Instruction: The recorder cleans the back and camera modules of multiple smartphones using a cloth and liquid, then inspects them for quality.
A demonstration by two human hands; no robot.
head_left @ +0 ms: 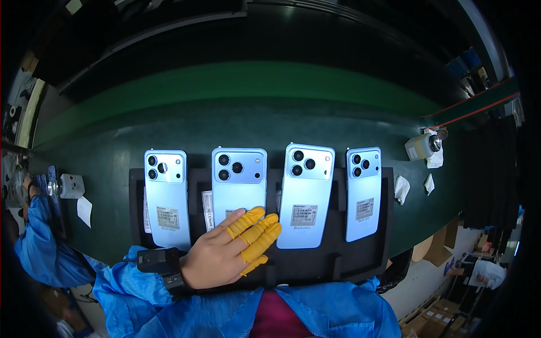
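Observation:
Four light-blue smartphones lie in a row, backs up, each with a triple camera and a grey label: the leftmost phone, the second phone, the third phone and the rightmost phone. My left hand reaches in from the lower left, with yellow finger cots on several fingers. Stretched out, its fingers lie across the lower part of the second phone and cover part of its label. Their tips come close to the third phone's left edge. My right hand is out of sight.
A black tray with recesses lies under the phones on a green worktop. White bottles stand at the left and right, near scraps of white paper. A blue-sleeved person is at the far left.

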